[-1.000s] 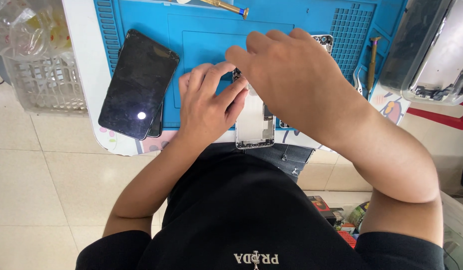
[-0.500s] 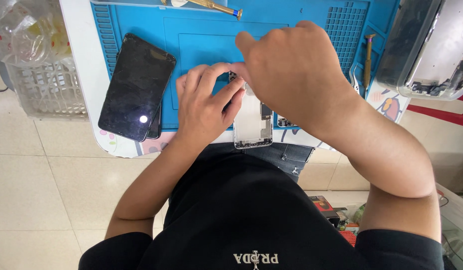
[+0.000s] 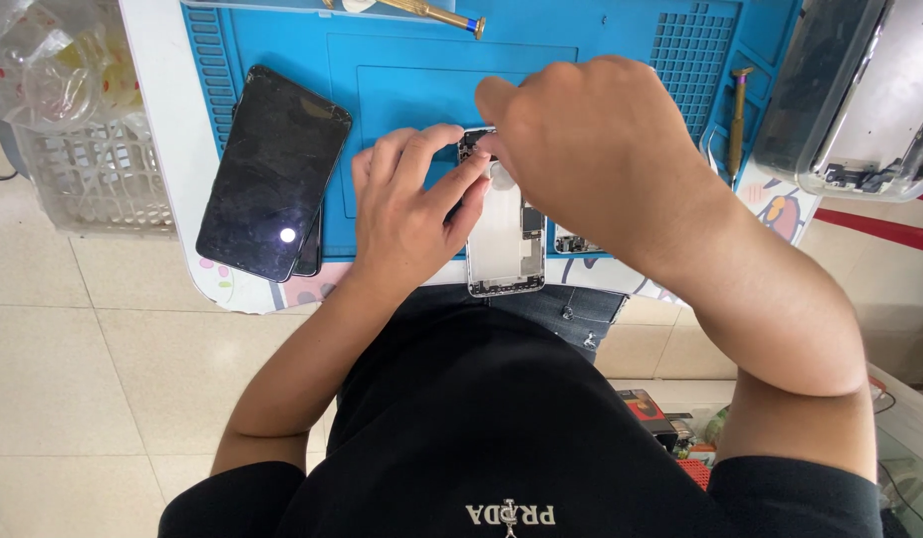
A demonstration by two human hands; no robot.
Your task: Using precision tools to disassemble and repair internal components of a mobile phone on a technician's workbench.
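Observation:
An opened silver phone housing (image 3: pixel 506 239) lies upright on a blue work mat (image 3: pixel 401 60), its lower end over the table's front edge. My left hand (image 3: pixel 411 209) lies against the housing's left side, fingers pressing on its upper left corner. My right hand (image 3: pixel 591 149) hovers over the housing's top end with thumb and fingers pinched together there. The hand hides whatever is between the fingertips. A small loose part (image 3: pixel 576 242) sits just right of the housing.
Two stacked dark phone screens (image 3: pixel 272 174) lie on the mat's left edge. A brass screwdriver (image 3: pixel 436 15) lies at the top, another (image 3: pixel 737 120) at the right. A clear tray (image 3: pixel 860 100) holds phone parts at far right. A white basket (image 3: pixel 93 169) stands at left.
Both hands stay on the housing. My right hand has shifted only slightly at its top end, and the view has moved a little.

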